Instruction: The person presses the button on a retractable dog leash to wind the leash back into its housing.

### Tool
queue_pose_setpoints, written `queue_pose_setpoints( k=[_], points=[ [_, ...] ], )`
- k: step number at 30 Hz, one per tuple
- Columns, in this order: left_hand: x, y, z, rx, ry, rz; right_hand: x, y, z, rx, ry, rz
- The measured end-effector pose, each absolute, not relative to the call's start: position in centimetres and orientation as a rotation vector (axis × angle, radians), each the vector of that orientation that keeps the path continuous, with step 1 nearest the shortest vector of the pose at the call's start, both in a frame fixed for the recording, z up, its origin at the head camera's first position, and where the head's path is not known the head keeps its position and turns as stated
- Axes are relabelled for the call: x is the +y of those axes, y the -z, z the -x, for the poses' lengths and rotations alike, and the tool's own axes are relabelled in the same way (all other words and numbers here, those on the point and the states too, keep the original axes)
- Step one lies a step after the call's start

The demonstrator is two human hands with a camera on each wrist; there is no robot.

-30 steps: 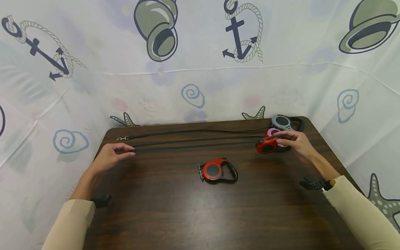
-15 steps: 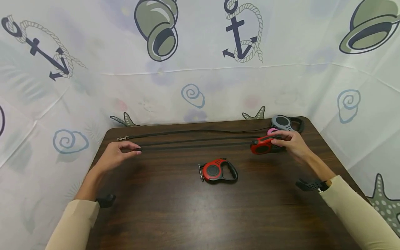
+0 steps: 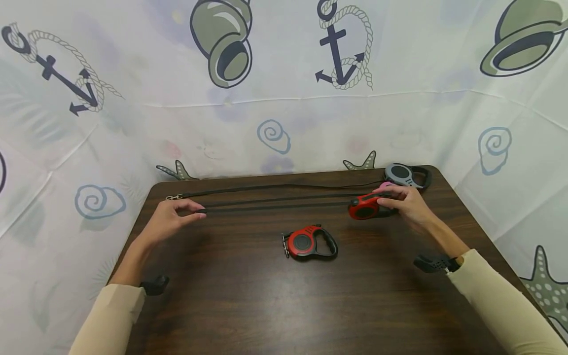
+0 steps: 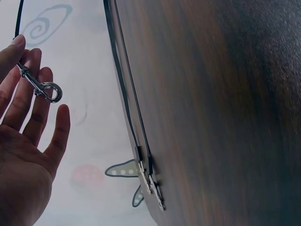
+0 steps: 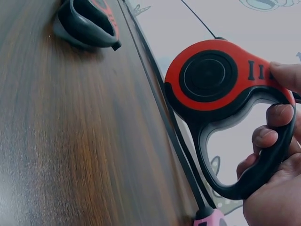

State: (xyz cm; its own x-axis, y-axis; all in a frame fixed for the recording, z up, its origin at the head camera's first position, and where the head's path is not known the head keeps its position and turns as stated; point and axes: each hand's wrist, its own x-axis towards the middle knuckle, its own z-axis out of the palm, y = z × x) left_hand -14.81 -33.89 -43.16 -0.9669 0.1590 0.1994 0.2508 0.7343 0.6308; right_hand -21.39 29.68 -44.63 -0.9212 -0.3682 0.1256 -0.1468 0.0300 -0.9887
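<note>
Leash case (image 3: 367, 207), red and black, lifted just off the tabletop (image 3: 266, 296) near its far right corner. Gripped by right hand (image 3: 410, 204), fingers (image 5: 270, 136) curled through the handle, thumb on top. Strap (image 3: 275, 207) stretched leftward, its end pinched by left hand (image 3: 166, 219) to keep it taut.

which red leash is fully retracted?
The red leash lying alone at the table's middle: clip tucked against its housing, no strap out. The other red leash, gripped by the right hand, has its strap extended leftward.
</note>
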Motion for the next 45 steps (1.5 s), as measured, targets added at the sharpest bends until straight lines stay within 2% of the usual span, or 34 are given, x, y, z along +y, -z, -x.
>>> queue_pose_setpoints(
  k=[45],
  points=[
    [-29.6, 43.0, 15.7, -2.747, 1.131, 0.442, 25.5, 44.3, 21.3, 2.181, 1.974, 0.561]
  ],
)
